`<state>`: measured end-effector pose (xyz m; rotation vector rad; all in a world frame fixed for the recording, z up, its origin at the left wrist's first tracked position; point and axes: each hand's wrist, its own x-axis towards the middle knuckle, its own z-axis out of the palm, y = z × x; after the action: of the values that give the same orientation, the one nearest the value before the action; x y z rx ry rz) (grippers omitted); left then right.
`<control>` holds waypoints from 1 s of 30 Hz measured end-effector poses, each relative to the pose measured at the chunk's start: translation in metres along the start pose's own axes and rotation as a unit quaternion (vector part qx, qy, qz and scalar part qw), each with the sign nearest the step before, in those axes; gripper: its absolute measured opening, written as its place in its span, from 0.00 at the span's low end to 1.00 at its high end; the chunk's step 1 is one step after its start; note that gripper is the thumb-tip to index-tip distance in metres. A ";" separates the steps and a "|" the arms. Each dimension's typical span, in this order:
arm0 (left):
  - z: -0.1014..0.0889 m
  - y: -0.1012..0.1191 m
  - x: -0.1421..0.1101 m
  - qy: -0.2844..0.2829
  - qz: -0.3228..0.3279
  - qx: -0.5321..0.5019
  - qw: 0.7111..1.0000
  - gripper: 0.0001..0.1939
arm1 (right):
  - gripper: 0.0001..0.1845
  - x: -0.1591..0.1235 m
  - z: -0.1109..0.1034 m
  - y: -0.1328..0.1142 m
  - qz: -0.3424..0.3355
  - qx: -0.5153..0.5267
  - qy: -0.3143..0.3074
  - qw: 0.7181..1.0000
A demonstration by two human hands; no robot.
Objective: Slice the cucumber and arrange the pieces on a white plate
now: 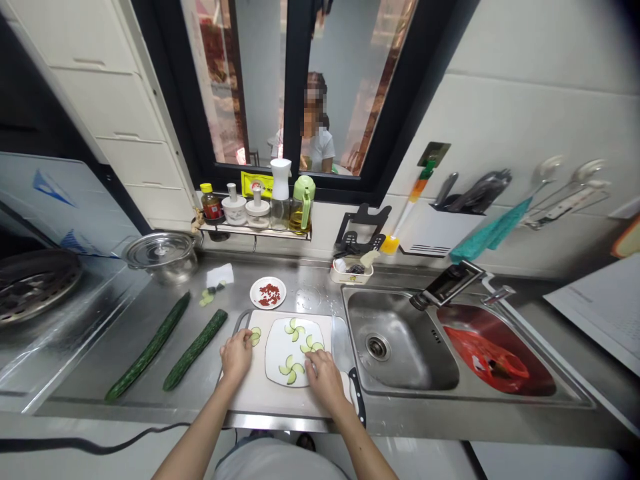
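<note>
A white square plate (273,363) with a dark rim lies on a pale cutting board (253,393). Pinwheels of thin cucumber slices (291,370) are laid out on it in three groups. My right hand (325,380) reaches over the plate's right side, fingers closed, fingertips at a slice of the right-hand group. At the board's left, my left hand (237,357) has its fingertips pinched at the edge of a small stack of round cucumber slices (255,335). Two whole cucumbers (196,350) lie on the counter to the left.
A kitchen knife (357,397) lies at the board's right edge, beside the sink (400,343). Behind the board is a small dish (254,298) of chopped red pieces. A lidded steel pot (163,257) stands back left. A person (317,147) appears beyond the window.
</note>
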<state>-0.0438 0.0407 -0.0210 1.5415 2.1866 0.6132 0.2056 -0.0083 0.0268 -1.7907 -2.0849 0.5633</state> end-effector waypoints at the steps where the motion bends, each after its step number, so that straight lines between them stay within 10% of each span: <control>1: 0.000 -0.001 0.000 0.005 -0.004 -0.029 1.000 0.12 | 0.19 0.000 0.001 0.000 -0.001 0.003 0.003 1.000; 9: -0.016 0.001 0.000 -0.009 -0.012 -0.264 0.964 0.17 | 0.17 0.011 -0.002 -0.003 -0.031 0.054 0.039 0.997; 20: -0.049 0.080 -0.039 -0.149 0.160 -0.305 0.927 0.10 | 0.10 0.038 -0.018 -0.055 -0.097 0.185 -0.005 0.978; 30: -0.039 0.081 -0.043 -0.191 0.066 -0.412 0.888 0.19 | 0.07 0.042 -0.014 -0.049 -0.021 0.306 0.023 0.952</control>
<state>0.0107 0.0192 0.0594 1.1943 1.2604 1.0103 0.1642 0.0281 0.0634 -1.3747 -1.6560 1.0102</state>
